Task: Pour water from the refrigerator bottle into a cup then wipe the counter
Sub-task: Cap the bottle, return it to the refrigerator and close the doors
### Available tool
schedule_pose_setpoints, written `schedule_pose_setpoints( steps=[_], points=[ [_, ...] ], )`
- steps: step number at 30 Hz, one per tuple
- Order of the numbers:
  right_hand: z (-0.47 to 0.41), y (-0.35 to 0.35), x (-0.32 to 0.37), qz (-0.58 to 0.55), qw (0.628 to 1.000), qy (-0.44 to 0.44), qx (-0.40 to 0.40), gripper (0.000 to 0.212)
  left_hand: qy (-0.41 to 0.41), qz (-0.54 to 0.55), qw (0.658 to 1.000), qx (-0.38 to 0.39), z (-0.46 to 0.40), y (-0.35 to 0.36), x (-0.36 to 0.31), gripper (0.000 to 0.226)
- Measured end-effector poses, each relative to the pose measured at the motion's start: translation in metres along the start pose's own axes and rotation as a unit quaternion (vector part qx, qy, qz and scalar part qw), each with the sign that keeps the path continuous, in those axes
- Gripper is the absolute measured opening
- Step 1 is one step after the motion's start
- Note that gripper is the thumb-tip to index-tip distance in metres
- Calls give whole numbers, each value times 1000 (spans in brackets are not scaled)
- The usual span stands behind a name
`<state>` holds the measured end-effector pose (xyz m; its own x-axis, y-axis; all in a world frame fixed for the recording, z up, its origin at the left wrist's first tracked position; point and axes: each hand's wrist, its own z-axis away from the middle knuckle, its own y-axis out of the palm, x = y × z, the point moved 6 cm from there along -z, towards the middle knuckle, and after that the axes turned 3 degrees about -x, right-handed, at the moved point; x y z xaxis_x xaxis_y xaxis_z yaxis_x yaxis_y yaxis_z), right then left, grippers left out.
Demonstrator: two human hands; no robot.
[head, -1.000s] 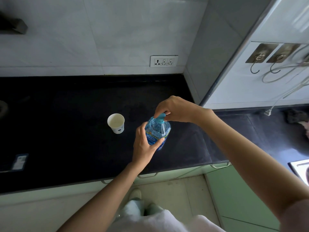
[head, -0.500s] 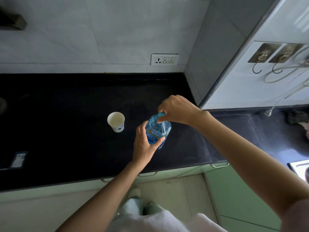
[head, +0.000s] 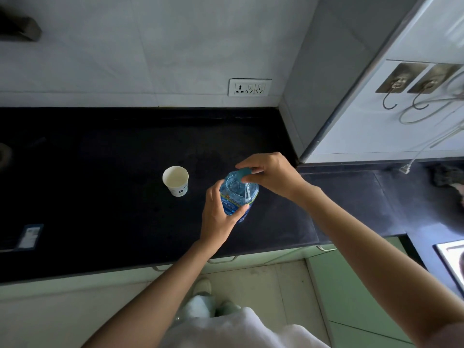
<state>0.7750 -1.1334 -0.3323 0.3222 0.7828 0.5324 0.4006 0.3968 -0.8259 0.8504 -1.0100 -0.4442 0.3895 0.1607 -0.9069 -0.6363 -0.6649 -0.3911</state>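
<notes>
Here the bottle (head: 238,194) stands upright on the dark counter (head: 100,197), left hand (head: 217,217) wrapped around its body, right hand (head: 272,175) pinching the blue cap (head: 243,172). The empty cup (head: 175,180) sits just to the bottle's left, nearer the left hand; bare counter surrounds both, front edge close by.

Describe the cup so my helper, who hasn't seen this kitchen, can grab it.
Look at the black counter below the wall socket. The cup stands upright and alone there, beside the blue bottle the hands hold. It is the only white, open-topped thing on the dark surface.
</notes>
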Motion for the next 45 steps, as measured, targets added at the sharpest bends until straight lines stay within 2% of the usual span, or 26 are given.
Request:
schedule_pose_setpoints(
  steps=[2,3,5,8,10,14,17,19,22,27,30,33,35,38,41,43,45],
  points=[
    [2,1,7,122,989,-30,-79,31,-1,1,1000,2,0,0,1,79],
    [2,3,10,167,981,-32,-89,38,-1,0,1000,3,1,0,1,79],
    [0,5,8,194,979,-16,-60,48,-3,-2,1000,3,0,-1,-1,79],
    [-1,5,4,134,989,-31,49,59,6,-8,1000,-3,0,-1,-2,78],
    [-1,4,2,82,990,-47,103,53,4,-6,1000,-3,0,-1,-2,78],
    [-5,-3,1,109,991,-36,75,28,1,-1,1000,0,-1,-1,-2,77],
    [-5,-4,2,161,986,-1,45,38,3,-2,1000,0,0,-1,-2,77],
    [-3,-1,1,124,991,-1,59,43,3,-3,1000,3,0,0,-1,78],
    [-1,4,4,76,991,-52,102,42,1,-6,1000,4,-1,-1,-1,77],
    [0,7,9,185,977,-102,25,33,2,-4,1000,-7,1,0,-1,78],
    [7,13,9,226,971,-66,-39,38,-3,4,1000,-5,2,1,0,78],
    [9,11,4,148,988,-20,-24,41,-6,8,1000,-2,1,1,0,77],
    [9,10,4,94,994,-43,27,41,-7,11,1000,0,0,0,-1,76],
    [5,7,7,132,984,-101,55,35,-9,13,1000,3,1,1,-1,76],
    [5,11,11,220,965,-138,22,32,-6,10,1000,-4,1,1,-1,76],
    [8,16,12,260,959,-109,-23,37,-2,9,1000,-7,1,1,-2,76],
    [13,20,10,254,965,-45,-55,41,0,14,1000,-5,2,2,-2,77]
  ],
)
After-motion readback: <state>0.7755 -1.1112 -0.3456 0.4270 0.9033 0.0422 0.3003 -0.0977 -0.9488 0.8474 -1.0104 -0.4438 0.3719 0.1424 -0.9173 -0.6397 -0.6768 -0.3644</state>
